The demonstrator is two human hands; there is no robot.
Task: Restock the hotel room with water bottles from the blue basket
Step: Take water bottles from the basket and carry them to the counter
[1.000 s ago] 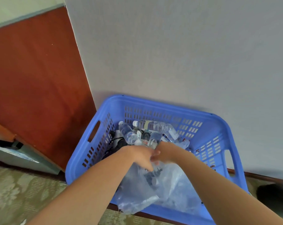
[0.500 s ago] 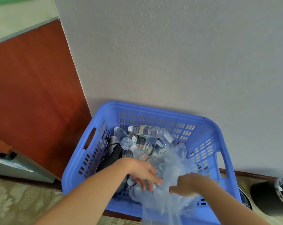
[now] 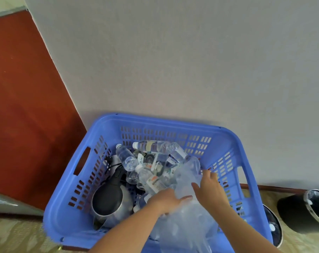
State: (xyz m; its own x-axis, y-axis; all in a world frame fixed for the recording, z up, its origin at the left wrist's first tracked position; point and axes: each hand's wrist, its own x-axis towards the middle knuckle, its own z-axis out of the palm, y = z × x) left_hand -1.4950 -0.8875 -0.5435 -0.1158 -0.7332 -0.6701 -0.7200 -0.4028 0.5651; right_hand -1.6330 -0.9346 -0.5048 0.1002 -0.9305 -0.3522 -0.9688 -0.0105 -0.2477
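Note:
A blue basket (image 3: 173, 123) stands on the floor against a grey wall. Inside it lie several clear water bottles, one at the back left (image 3: 126, 157), one along the back wall (image 3: 155, 146) and one with an orange label in the middle (image 3: 153, 181). A crumpled clear plastic bag (image 3: 188, 225) fills the basket's right front. My left hand (image 3: 167, 201) grips the bag's left side, thumb laid across the plastic. My right hand (image 3: 209, 189) holds the bag's upper edge between thumb and fingers.
A black and steel kettle (image 3: 109, 201) with its cord lies in the basket's left front. A red-brown wooden panel (image 3: 27, 106) rises at the left. Two black round bins (image 3: 299, 212) sit on the patterned carpet to the right of the basket.
My hands have parted and my right hand has moved up and right along the bag, which now lies spread further open. The kettle has come into view at the left.

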